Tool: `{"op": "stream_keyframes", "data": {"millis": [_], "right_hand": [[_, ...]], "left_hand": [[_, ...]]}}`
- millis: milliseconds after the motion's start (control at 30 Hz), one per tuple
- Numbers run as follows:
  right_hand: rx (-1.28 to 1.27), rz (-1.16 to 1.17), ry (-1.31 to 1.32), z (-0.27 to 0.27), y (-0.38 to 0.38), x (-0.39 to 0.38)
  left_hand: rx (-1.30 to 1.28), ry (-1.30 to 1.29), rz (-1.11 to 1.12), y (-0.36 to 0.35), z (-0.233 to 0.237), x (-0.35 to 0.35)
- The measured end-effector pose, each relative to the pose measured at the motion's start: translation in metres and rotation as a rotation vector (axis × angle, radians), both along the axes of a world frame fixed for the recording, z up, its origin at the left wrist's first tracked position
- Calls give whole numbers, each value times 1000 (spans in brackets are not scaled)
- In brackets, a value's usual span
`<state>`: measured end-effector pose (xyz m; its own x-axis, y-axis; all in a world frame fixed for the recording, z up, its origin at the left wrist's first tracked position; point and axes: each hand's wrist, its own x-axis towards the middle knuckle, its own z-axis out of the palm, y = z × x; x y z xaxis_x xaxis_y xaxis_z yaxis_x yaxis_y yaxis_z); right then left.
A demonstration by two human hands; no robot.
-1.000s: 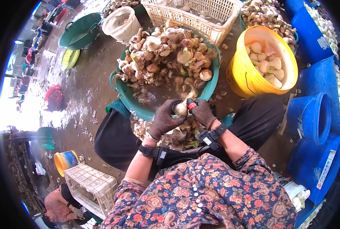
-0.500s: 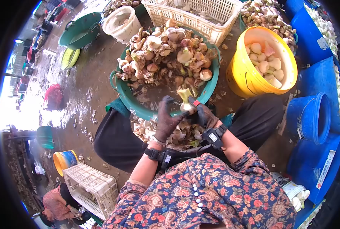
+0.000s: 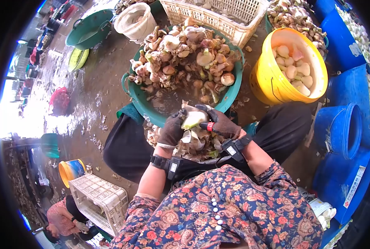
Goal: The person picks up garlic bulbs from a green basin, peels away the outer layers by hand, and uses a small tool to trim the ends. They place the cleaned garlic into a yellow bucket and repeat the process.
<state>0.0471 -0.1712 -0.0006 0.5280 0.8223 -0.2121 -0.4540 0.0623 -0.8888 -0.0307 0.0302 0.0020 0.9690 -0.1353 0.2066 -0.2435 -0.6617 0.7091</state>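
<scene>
Both gloved hands meet over my lap, just in front of the near rim of a round green tub (image 3: 129, 89). Between them is a pale garlic bulb (image 3: 194, 119), its skin partly peeled back. My left hand (image 3: 172, 129) closes round the bulb's left side. From the right, my right hand (image 3: 225, 124) grips it, with a red band (image 3: 210, 126) at the thumb. Inside the tub, unpeeled garlic (image 3: 172, 54) is heaped toward the far side. Loose papery skins (image 3: 199, 145) lie beneath my hands.
A yellow bucket (image 3: 268, 81) with peeled bulbs stands at the right, near blue buckets (image 3: 334, 128). Beyond the tub are a white crate (image 3: 218, 18) and a white pail (image 3: 129, 25). Another person (image 3: 62, 218) sits at lower left, beside a crate (image 3: 99, 199).
The garlic bulb has come nearer to me and left, and now lies tilted between both hands. Its skin is now peeled back. My left hand has closed in on it.
</scene>
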Motion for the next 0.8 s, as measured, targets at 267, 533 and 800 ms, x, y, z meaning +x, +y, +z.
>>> {"op": "stream_keyframes", "data": {"millis": [267, 533, 800], "right_hand": [[-378, -392, -1038, -8, 14, -13], [-75, -644, 287, -18, -12, 12], [-275, -561, 600, -35, -7, 4]], "left_hand": [[-886, 568, 389, -3, 0, -1], [235, 881, -284, 9, 12, -37], [171, 530, 181, 4, 8, 16]]}}
